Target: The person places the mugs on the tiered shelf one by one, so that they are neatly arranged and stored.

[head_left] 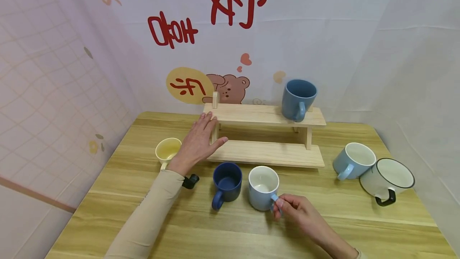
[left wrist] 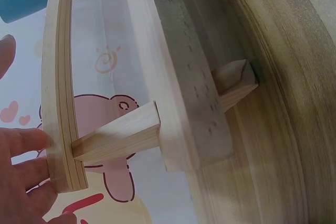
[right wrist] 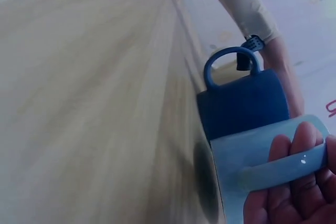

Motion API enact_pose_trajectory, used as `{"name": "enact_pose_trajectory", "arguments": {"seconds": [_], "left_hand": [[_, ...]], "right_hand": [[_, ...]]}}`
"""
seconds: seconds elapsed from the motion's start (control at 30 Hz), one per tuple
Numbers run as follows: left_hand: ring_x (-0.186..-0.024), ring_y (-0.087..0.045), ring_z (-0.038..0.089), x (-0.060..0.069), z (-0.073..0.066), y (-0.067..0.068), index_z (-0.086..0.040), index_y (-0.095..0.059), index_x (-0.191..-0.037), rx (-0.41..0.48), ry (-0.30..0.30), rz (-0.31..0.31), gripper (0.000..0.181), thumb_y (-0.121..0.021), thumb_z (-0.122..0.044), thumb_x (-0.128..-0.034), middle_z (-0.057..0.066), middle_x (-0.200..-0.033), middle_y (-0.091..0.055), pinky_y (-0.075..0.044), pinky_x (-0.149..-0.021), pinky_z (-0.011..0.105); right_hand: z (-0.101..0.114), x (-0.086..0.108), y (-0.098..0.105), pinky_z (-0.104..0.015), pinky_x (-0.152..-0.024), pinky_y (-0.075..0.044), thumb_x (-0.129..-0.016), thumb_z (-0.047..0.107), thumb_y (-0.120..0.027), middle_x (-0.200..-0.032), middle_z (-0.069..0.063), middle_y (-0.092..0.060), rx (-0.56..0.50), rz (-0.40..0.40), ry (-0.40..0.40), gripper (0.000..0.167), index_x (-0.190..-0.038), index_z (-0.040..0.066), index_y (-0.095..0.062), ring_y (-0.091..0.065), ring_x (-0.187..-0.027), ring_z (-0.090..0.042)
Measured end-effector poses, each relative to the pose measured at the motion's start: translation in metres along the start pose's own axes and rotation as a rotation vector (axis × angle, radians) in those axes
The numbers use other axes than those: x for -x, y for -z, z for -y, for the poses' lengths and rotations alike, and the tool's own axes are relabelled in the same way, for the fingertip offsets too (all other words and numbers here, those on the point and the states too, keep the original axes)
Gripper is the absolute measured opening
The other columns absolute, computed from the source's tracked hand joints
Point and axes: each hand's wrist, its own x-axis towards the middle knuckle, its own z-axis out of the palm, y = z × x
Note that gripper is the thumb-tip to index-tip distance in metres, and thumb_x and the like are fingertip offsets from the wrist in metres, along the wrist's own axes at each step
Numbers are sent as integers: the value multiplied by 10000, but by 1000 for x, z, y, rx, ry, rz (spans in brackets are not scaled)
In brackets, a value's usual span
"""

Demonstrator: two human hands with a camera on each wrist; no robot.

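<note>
Right hand (head_left: pixel 300 215) on a light blue mug (head_left: pixel 261 198), left hand (head_left: pixel 199 137) on the shelf (head_left: pixel 248 113)

So we've got the right hand pinching that mug's handle, just in front of the shelf and right of a navy mug (head_left: pixel 227 183). We can't tell if its base touches the table (head_left: pixel 215 235). Our left hand's fingers are pretty straight, touching the upper board's left end, near a yellow mug (head_left: pixel 168 148). We also see a darker blue mug (head_left: pixel 295 101) up top at right, plus a pale blue mug (head_left: pixel 353 162) beside a black-rimmed white one (head_left: pixel 386 179) further right.

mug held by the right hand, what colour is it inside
The mug is white inside; the head view shows it best.
</note>
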Motion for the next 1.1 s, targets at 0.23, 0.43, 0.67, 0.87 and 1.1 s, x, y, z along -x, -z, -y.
{"name": "enact_pose_trajectory", "arguments": {"seconds": [0.23,0.43,0.67,0.87,1.1], "left_hand": [[-1590,-108,317,0,0,0,-33,-347,-1608,8,1,-1,873,-502,-649,-1010,149,-1709,-206,-96,-1281,479],[-1590,-109,317,2,0,1,-26,-352,-1605,5,-4,-1,875,-506,-647,-1008,150,-1709,-205,-92,-1281,474],[-1589,-117,317,1,1,1,-22,-363,-1599,6,-5,-5,871,-512,-643,-1008,153,-1706,-214,-107,-1279,484],[-1588,-118,323,1,1,0,-22,-362,-1599,13,-11,-6,864,-508,-638,-1011,155,-1706,-212,-107,-1279,490],[-1587,-121,324,1,1,0,-24,-369,-1597,12,-13,-6,866,-503,-646,-1009,156,-1705,-216,-114,-1278,493]], "right_hand": [[11,-8,2,-268,-843,-553,-1098,52,-470,-865,-183,-699,-17,-84,33,259,-983,-79,-662,-689,-852,-204],[29,-15,6,-245,-893,-507,-1107,36,-433,-840,-33,-678,-35,-140,80,272,-989,-81,-649,-671,-887,-174],[45,-25,11,-250,-909,-488,-1117,51,-413,-861,6,-654,-59,-196,111,280,-985,-92,-614,-662,-909,-193],[57,-35,15,-259,-897,-510,-1114,58,-438,-844,-65,-647,-38,-276,150,281,-972,-101,-622,-661,-885,-208],[74,-49,15,-264,-909,-515,-1114,97,-466,-858,-63,-658,-32,-352,158,302,-931,-84,-624,-650,-903,-209]]}}
